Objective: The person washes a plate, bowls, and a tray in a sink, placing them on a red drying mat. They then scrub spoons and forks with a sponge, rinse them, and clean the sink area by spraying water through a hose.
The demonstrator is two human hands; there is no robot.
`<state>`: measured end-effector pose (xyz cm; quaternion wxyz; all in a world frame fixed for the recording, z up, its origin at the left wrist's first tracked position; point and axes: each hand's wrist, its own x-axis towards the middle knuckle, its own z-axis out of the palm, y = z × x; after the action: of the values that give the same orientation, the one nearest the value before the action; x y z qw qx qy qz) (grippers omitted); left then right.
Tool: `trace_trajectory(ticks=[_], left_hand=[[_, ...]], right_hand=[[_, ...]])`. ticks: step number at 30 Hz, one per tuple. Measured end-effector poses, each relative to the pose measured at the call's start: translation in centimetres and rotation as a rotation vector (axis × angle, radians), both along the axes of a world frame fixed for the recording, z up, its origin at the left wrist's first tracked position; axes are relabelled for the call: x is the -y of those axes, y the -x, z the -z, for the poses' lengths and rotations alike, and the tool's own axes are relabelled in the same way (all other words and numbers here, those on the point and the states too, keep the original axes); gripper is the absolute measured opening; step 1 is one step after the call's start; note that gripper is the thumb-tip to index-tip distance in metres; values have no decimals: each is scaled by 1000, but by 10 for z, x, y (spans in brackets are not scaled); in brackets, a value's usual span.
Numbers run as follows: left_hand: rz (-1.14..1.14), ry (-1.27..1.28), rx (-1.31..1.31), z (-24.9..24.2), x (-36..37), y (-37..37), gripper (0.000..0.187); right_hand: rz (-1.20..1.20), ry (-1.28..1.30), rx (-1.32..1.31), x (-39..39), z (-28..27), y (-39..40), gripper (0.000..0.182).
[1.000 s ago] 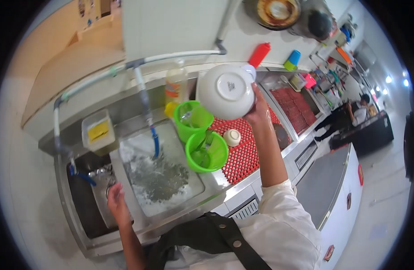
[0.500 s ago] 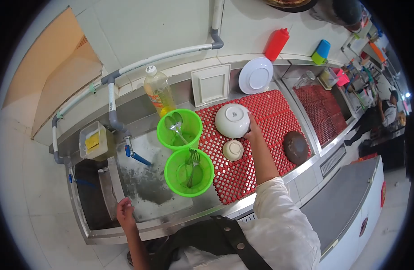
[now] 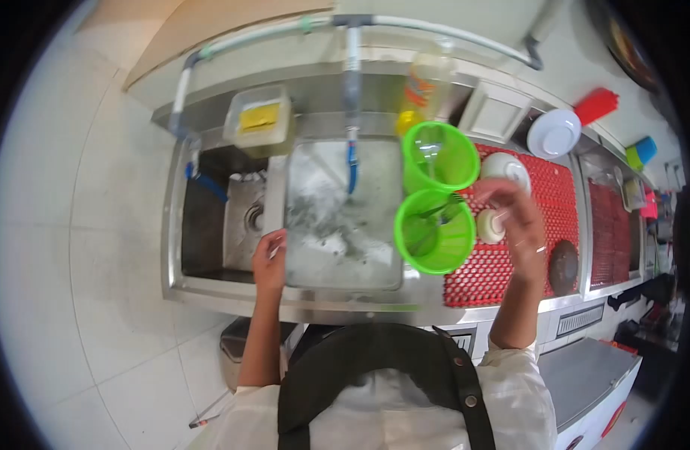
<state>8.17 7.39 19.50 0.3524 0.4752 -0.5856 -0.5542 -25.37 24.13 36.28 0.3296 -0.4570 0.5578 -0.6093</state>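
My right hand [image 3: 516, 221] is raised over the red perforated mat [image 3: 472, 289], slightly blurred, its fingers apart and nothing in them. Behind it, partly covered by the fingers, a white bowl [image 3: 514, 169] lies upside down on the mat. A smaller cream bowl [image 3: 492, 226] sits just left of the hand. To its right is a dark brown bowl [image 3: 563, 268]. My left hand [image 3: 270, 259] is empty at the front of the sink, fingers loosely curled and apart. Two green tubs stand between my hands: the rear tub [image 3: 471, 154] holds spoons, the front tub [image 3: 435, 264] holds forks.
A water-filled basin [image 3: 345, 259] lies in the middle, with a deeper sink [image 3: 210, 255] on its left. Behind are a container [image 3: 244, 142] with a yellow sponge, a blue-ended tap hose [image 3: 352, 169], a bottle [image 3: 427, 82], a square plate [image 3: 495, 111] and a round plate [image 3: 553, 133].
My right hand has let go of the white bowl, which now rests upside down on the mat, and has drawn back leftward. The view has swung left toward the sinks.
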Motion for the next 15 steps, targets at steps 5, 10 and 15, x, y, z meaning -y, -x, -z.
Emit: trace_trajectory(ticks=[5,10,15], left_hand=[[-6,-6,-55,8,22,-46,23],[-64,148,112,17,36,-140,24],[-282,20,285,25,30,-232,23]], right_hand=[[-475,-352,-384,109,151,-158,38],[-55,-556,-1058,182,341,-175,45],[-348,-1183,-997,236,432,-135,41]])
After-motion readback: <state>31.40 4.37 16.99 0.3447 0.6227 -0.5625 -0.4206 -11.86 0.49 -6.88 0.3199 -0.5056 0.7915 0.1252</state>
